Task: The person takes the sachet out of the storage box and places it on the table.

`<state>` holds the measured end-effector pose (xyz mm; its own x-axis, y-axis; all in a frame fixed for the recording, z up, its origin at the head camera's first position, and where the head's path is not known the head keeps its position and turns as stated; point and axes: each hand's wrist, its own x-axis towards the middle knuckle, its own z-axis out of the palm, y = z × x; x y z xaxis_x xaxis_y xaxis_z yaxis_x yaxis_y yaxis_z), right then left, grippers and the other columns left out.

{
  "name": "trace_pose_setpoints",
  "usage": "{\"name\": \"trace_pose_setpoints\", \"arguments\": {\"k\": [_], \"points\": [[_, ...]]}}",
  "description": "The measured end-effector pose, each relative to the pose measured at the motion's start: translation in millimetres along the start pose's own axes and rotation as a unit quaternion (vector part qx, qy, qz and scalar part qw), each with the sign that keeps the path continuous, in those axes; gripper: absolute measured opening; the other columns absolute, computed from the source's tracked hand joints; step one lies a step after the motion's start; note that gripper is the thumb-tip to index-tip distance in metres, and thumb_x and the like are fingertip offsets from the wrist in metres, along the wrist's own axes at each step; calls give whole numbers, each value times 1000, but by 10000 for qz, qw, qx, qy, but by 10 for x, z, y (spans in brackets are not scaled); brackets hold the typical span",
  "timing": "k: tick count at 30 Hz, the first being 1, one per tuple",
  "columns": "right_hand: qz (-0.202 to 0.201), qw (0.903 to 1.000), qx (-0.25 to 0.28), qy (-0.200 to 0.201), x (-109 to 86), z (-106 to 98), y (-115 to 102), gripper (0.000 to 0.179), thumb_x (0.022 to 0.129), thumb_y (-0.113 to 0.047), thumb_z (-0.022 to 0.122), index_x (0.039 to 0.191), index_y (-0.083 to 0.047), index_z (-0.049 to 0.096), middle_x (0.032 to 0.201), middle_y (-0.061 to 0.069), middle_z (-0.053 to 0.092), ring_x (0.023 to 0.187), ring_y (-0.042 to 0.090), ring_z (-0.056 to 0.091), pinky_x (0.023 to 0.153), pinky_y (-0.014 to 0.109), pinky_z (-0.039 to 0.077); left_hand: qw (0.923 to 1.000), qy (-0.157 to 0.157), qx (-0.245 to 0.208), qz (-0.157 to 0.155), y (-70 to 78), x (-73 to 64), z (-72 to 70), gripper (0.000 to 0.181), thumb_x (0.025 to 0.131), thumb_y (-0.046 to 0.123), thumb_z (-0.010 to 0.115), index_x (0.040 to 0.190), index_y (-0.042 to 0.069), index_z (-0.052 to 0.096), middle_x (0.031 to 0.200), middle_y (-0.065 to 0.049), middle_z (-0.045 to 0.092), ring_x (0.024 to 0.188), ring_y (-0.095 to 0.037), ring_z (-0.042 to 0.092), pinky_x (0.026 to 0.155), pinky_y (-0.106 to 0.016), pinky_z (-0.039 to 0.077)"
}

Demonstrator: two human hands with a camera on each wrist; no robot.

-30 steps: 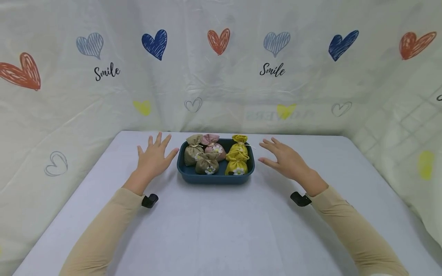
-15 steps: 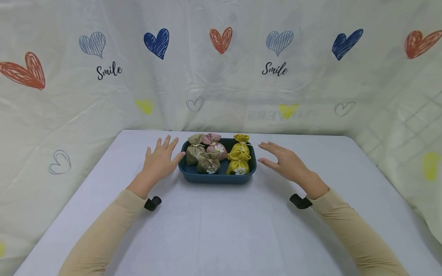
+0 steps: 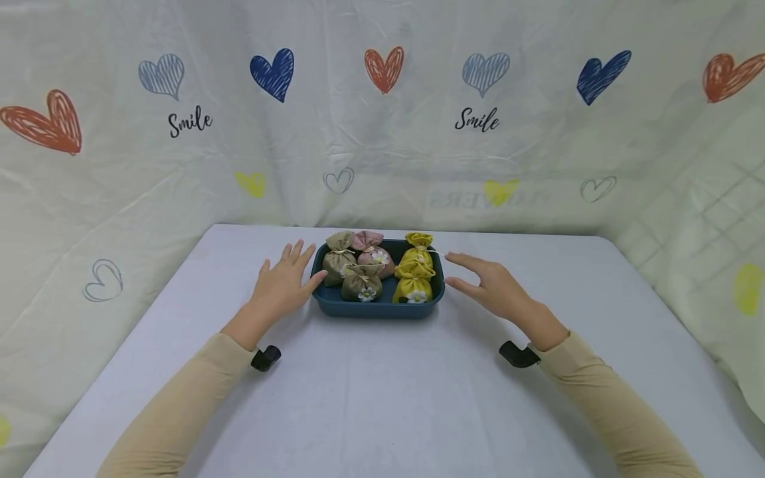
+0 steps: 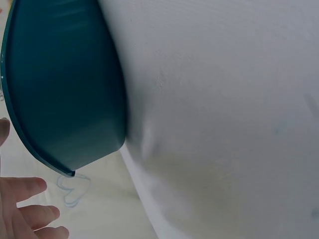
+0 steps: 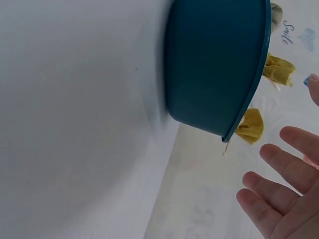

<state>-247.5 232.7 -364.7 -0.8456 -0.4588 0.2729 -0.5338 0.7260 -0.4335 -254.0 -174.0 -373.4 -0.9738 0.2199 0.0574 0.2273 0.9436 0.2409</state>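
Observation:
A dark teal plastic tray (image 3: 376, 309) with raised walls stands near the back of the table. Inside it are small drawstring pouches: a taller taupe pouch (image 3: 338, 265), a front taupe pouch (image 3: 358, 284), a pink pouch (image 3: 373, 255), and two yellow ones, a front yellow pouch (image 3: 412, 282) and a rear yellow pouch (image 3: 418, 242). White flowers decorate them. My left hand (image 3: 279, 282), fingers spread, has its thumb right at the tray's left rim. At the right end, my right hand (image 3: 499, 289) holds its straight fingers close beside the rim. Both palms hold nothing.
A white cloth covers the table (image 3: 382, 398). Behind it hangs a pale curtain (image 3: 406, 146) printed with hearts and the word Smile. Each wrist carries a small black camera, the left camera (image 3: 265, 358) and the right camera (image 3: 519, 354).
My left hand has moved right, bringing its thumb to the tray's rim. My right hand has shifted slightly toward the tray, its fingers drawn closer together. The pouches keep their places.

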Motion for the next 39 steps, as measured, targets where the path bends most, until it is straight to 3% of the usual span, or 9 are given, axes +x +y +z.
{"name": "trace_pose_setpoints", "arguments": {"k": [4,6,8,10,12,14,17,30,39], "points": [[86,10000,40,-19,0,7,-46,57,102,-32,67,150,-4,54,148,20,54,126,41,58,100,58,49,10000,19,26,70,26,-7,7,75,107,57,41,165,12,23,169,-17,14,155,-37,10,117,-71,11],[130,9999,49,-10,4,16,-64,57,102,-33,67,149,-5,54,146,20,56,102,34,68,93,55,52,9999,34,59,108,41,-14,18,76,107,56,42,165,11,23,169,-18,15,155,-37,11,116,-71,12],[176,9998,74,-8,6,23,-79,56,102,-34,67,149,-5,55,144,20,57,73,25,62,86,50,52,9998,28,98,148,57,-24,33,76,107,56,44,165,10,24,169,-18,15,155,-37,11,116,-71,14],[250,9996,149,-14,7,25,-99,55,102,-34,67,148,-5,56,143,20,58,57,19,47,78,46,51,9998,11,118,189,75,-39,47,77,107,56,45,165,10,24,169,-18,16,155,-38,12,116,-70,16],[304,9993,236,-7,6,24,-119,54,102,-35,67,146,-5,58,142,20,59,60,22,54,77,47,52,9997,-15,124,233,89,-53,65,77,106,55,46,165,9,24,169,-18,17,155,-39,13,116,-70,17],[373,9986,371,-6,7,29,-134,52,102,-34,67,144,-5,61,141,19,60,81,31,68,84,51,55,9995,-48,127,271,101,-67,80,77,106,55,47,164,9,24,168,-18,17,154,-39,14,116,-70,18],[488,9968,633,-1,22,40,-148,48,102,-33,67,140,-4,64,136,18,64,118,39,65,92,56,54,9994,-86,152,306,109,-75,106,78,106,55,47,164,8,24,168,-19,17,154,-41,15,116,-69,18],[831,9873,1350,44,150,104,-175,42,100,-34,69,132,-6,71,129,13,69,105,29,68,84,47,57,9988,-210,285,326,104,-55,140,90,101,67,46,164,8,24,169,-18,18,153,-43,15,117,-68,17],[952,9897,1056,-169,241,132,-242,50,95,-36,76,133,-4,70,118,13,73,103,30,68,82,44,58,9987,-246,316,315,86,-51,153,93,100,68,46,165,8,19,169,-17,16,153,-45,14,117,-69,16]]}}
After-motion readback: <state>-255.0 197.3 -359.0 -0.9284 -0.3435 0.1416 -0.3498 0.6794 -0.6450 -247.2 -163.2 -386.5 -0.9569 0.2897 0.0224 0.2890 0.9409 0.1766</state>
